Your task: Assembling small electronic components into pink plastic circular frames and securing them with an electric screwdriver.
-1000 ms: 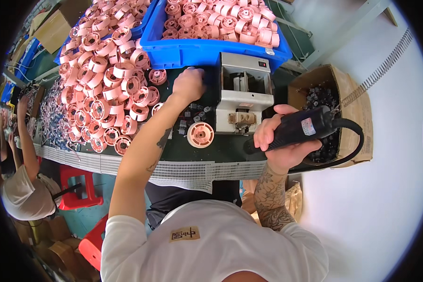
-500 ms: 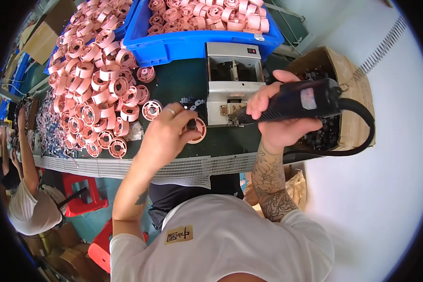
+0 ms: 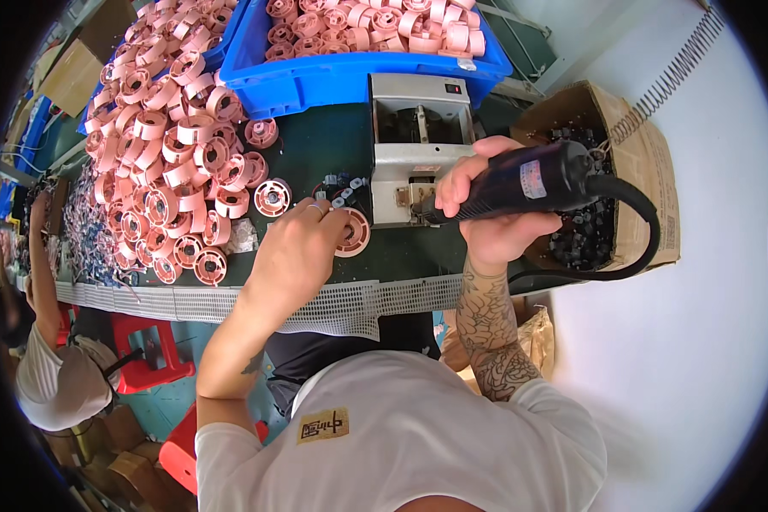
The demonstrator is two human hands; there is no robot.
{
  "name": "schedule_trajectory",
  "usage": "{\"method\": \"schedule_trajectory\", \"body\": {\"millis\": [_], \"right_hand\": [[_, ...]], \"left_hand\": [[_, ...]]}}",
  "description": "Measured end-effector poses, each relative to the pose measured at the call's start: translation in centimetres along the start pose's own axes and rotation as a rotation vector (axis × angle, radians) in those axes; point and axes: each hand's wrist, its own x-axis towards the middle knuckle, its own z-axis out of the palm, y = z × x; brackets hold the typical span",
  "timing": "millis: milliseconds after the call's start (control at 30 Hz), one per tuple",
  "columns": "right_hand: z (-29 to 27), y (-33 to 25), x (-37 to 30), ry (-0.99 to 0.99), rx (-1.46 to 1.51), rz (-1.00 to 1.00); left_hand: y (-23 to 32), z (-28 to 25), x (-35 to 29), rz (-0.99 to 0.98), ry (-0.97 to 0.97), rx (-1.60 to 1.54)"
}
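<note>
head view: right hand [image 3: 492, 241] clasps black corded tool [image 3: 505, 186]; left hand [image 3: 295, 253] at pink wheel [image 3: 357, 234], its grip unclear.

The left hand [image 3: 294, 256] reaches forward palm-down, fingers bent; the right hand [image 3: 499, 243] curls in a grip, tattooed forearm [image 3: 486, 328] extended forward.

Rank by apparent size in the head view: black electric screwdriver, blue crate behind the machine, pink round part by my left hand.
1. Blue crate
2. Black electric screwdriver
3. Pink round part
</note>
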Motion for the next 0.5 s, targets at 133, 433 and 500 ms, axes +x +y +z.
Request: {"method": "schedule_trajectory", "body": {"millis": [133,433,500], "right_hand": [[-0.4,-0.4,-0.1,-0.174,-0.141,0.060],[3.2,-0.8,-0.1,-0.234,0.057,0.090],[3.8,-0.5,0.0,-0.254,0.081,0.087]], "left_hand": [[-0.3,0.1,0.6,-0.027,-0.029,0.043],[-0.4,0.2,2.6,-0.020,-0.111,0.118],[-0.8,0.5,2.3,-0.043,-0.132,0.070]]}}
